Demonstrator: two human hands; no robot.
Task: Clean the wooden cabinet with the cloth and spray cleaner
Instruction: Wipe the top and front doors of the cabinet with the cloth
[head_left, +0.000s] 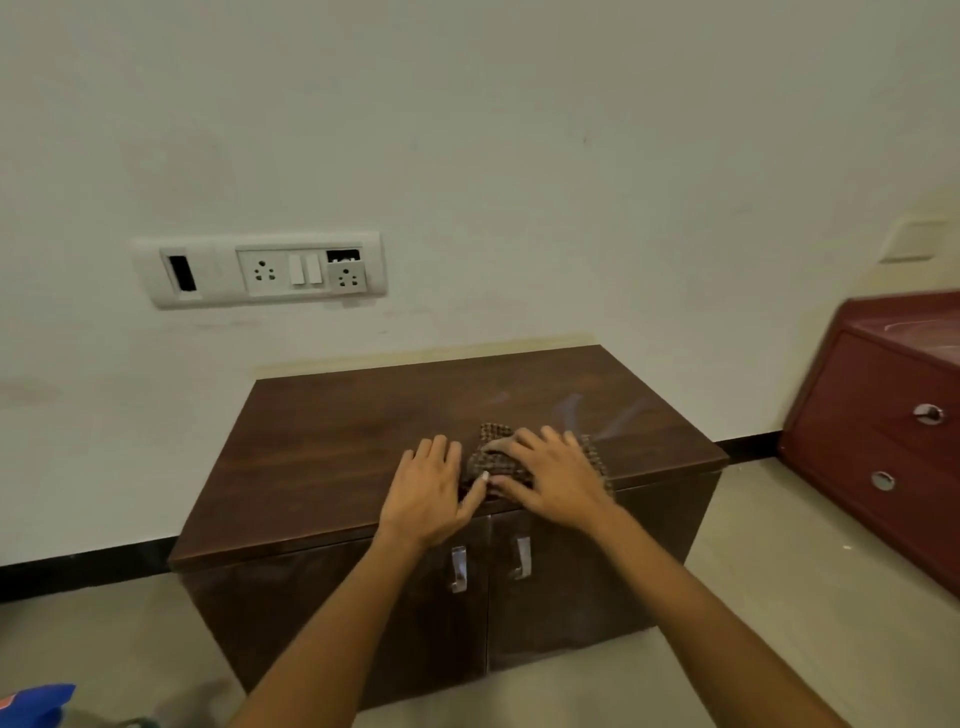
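A low dark wooden cabinet (322, 441) with two doors and metal handles stands against the wall. A brown checked cloth (493, 460) lies bunched on its top near the front edge. My right hand (553, 475) rests flat on the cloth with fingers spread. My left hand (428, 486) lies flat on the cabinet top just left of the cloth, its thumb touching the cloth's edge. Faint wet streaks (571, 408) show on the top behind the cloth. A blue spray bottle top (34, 701) pokes into the bottom left corner.
A white switch and socket panel (260, 270) is on the wall above the cabinet. A reddish drawer unit (883, 415) with round pulls stands at the right. Pale tiled floor (779, 597) surrounds the cabinet.
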